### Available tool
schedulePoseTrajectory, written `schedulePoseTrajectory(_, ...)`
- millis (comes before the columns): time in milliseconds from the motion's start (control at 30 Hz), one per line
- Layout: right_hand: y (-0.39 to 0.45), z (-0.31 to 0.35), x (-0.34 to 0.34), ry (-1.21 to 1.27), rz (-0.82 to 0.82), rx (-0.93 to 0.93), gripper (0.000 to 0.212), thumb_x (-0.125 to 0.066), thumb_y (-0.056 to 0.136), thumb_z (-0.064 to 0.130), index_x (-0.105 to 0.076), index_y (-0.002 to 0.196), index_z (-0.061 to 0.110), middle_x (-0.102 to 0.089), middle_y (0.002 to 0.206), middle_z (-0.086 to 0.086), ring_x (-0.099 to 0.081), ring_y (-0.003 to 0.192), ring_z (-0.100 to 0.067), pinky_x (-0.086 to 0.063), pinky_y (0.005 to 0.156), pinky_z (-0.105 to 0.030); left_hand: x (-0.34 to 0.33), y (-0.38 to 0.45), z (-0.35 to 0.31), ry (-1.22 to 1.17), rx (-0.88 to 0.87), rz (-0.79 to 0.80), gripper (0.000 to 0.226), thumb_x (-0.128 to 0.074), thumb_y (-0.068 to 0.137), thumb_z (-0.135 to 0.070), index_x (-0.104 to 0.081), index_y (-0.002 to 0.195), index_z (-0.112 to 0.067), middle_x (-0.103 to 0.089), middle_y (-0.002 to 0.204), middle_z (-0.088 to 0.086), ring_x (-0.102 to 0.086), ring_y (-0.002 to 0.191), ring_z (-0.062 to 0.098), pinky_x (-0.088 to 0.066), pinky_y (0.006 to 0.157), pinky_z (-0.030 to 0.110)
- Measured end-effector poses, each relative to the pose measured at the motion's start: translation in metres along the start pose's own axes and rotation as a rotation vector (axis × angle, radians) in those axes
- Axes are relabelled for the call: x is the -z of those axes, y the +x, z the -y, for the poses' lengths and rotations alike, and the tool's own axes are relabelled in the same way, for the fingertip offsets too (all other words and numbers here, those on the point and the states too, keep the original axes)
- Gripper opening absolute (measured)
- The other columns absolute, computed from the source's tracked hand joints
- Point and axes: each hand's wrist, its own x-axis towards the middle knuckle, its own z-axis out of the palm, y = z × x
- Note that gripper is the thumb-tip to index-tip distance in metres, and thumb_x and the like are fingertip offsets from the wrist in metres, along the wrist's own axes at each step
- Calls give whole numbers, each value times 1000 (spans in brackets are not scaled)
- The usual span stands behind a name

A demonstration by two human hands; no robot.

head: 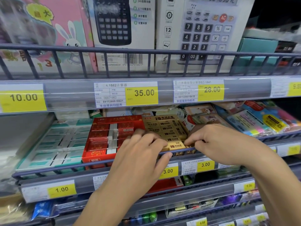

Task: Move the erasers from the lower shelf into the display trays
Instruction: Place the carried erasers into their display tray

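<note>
A gold display tray of gold 2B erasers stands on the middle shelf, beside a red display tray of red erasers. One gold 2B eraser sits at the tray's front edge. My left hand rests over the front of the gold tray, its fingers curled at that eraser's left end. From the right, my right hand pinches the eraser's right end with its fingertips.
A teal tray of erasers lies left of the red one. A grey wire rail fronts the shelf. Calculator boxes stand on the shelf above. Notebooks and coloured packs fill the right side. Lower shelves hold more stationery.
</note>
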Motion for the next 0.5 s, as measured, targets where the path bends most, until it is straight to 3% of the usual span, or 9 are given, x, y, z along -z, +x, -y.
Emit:
schedulePoseTrajectory(100, -1, 2, 1, -17, 11, 24, 37, -41, 101, 27, -68, 121, 42, -56, 78, 33, -55, 65, 5, -39, 56, -16, 2, 2, 1, -32, 7, 51, 52, -27, 99, -60, -64, 129, -38, -61, 121, -19, -49, 105, 12, -43, 88, 30)
schedulePoseTrajectory(167, 0, -1, 2, 50, -44, 9, 34, -45, 100, 27, -69, 115, 46, -65, 73, 28, -56, 56, 1, -46, 52, -19, 7, 5, 2, -51, 11, 78, 50, -24, 100, -59, -61, 130, -41, -59, 120, -20, -50, 106, 11, -45, 91, 31)
schedulePoseTrajectory(233, 2, -6, 4, 137, -163, -29, 31, -50, 98, 28, -67, 113, 49, -65, 63, 32, -55, 48, 2, -42, 45, -12, 16, 11, 4, -67, 13, 79, 41, -30, 104, -54, -60, 129, -42, -59, 111, -21, -55, 105, 11, -49, 88, 36)
schedulePoseTrajectory(300, 6, -9, 5, 136, -219, -46, 29, -54, 97, 29, -63, 115, 50, -61, 57, 34, -56, 52, 11, -39, 45, -7, 23, 18, 9, -77, 26, 83, 34, -41, 106, -50, -60, 132, -41, -52, 91, -26, -56, 90, 6, -50, 79, 34)
schedulePoseTrajectory(367, 11, -8, 4, 141, -172, -53, 31, -58, 95, 35, -60, 121, 50, -68, 83, 30, -59, 71, 10, -39, 58, -6, 26, 28, 13, -78, 43, 169, 36, -48, 104, -52, -55, 138, -42, -47, 79, -29, -50, 75, -1, -44, 69, 27)
schedulePoseTrajectory(433, 18, -7, 4, 122, -113, -87, 39, -61, 93, 39, -55, 130, 49, -65, 117, 17, -57, 94, -4, -46, 80, -20, 29, 39, 17, -83, 39, 291, 43, -51, 102, -55, -50, 143, -44, -55, 102, -36, -53, 88, -4, -41, 74, 22)
schedulePoseTrajectory(500, 23, -5, 5, 84, -93, -95, 45, -64, 91, 38, -53, 133, 49, -61, 126, 15, -53, 101, -8, -47, 86, -22, 30, 49, 22, -82, 26, 388, 49, -53, 100, -59, -46, 147, -46, -52, 141, -27, -50, 110, -1, -37, 79, 17)
